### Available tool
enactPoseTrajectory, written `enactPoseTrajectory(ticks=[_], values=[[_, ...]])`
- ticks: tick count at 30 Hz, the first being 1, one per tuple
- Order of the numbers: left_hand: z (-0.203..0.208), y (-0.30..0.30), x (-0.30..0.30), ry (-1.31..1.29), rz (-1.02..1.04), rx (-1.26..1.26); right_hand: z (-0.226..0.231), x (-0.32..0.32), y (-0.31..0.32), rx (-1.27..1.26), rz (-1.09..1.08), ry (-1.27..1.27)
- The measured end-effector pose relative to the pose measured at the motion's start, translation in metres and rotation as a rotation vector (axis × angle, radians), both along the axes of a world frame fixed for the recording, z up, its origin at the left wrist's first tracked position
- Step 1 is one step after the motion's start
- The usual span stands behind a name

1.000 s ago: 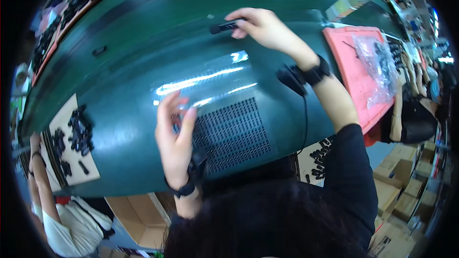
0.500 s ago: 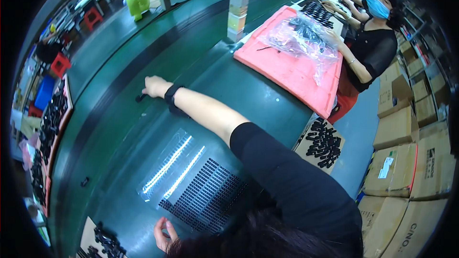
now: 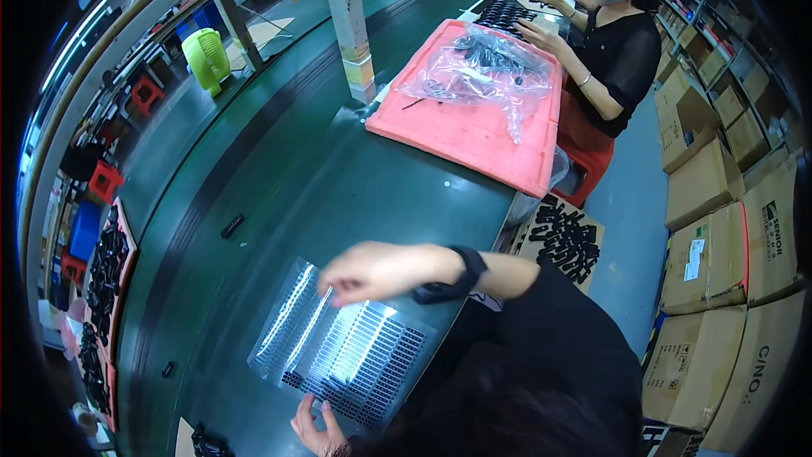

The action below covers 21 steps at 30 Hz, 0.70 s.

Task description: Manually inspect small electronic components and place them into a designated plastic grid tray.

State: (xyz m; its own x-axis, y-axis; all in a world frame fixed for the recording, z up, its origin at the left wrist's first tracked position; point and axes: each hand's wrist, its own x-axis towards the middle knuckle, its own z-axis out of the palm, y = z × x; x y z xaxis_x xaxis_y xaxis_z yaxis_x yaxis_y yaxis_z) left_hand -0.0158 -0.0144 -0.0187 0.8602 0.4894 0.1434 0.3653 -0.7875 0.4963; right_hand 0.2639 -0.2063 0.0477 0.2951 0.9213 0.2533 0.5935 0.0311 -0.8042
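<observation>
A clear plastic sheet (image 3: 283, 334) bearing rows of small black pieces (image 3: 385, 355) lies on the green belt surface in front of me, glaring with reflected light. Over its upper part hovers my right hand (image 3: 381, 272), fingers bent downward and smeared by motion; whether they pinch anything is hidden. Beside the sheet's lower edge is my left hand (image 3: 319, 430), thumb and fingers apart, nothing seen between them. A short black part (image 3: 232, 226) lies on the belt beyond the sheet, and a smaller black part (image 3: 168, 369) lies farther left.
A pink foam board (image 3: 448, 140) with a clear bag (image 3: 491, 76) stands ahead right, beside a co-worker (image 3: 613, 59) handling black parts. Black parts fill a carton (image 3: 558, 241) at right and a tray (image 3: 106, 279) at left. A post (image 3: 345, 25) rises from the belt; cartons (image 3: 702, 262) line the right.
My right hand has let go of the black part on the belt and come back over the sheet. My left hand has shifted slightly right and down. The whole view has turned a little.
</observation>
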Motion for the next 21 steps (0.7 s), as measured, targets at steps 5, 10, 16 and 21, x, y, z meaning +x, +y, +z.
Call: enactPoseTrajectory(ticks=[5,10,16,21], values=[[-0.001,-0.011,0.003,-0.067,0.111,-0.123,-0.030,-0.042,-0.065,-0.145,-0.138,0.205],[-0.002,-0.024,0.000,-0.308,0.121,-0.297,-0.059,-0.064,-0.076,-0.199,-0.258,0.345],[-0.005,-0.019,-0.005,-0.326,0.097,-0.369,-0.066,-0.065,-0.075,-0.146,-0.284,0.336],[-0.005,-0.021,-0.006,-0.378,0.137,-0.476,-0.069,-0.068,-0.075,-0.175,-0.266,0.306]])
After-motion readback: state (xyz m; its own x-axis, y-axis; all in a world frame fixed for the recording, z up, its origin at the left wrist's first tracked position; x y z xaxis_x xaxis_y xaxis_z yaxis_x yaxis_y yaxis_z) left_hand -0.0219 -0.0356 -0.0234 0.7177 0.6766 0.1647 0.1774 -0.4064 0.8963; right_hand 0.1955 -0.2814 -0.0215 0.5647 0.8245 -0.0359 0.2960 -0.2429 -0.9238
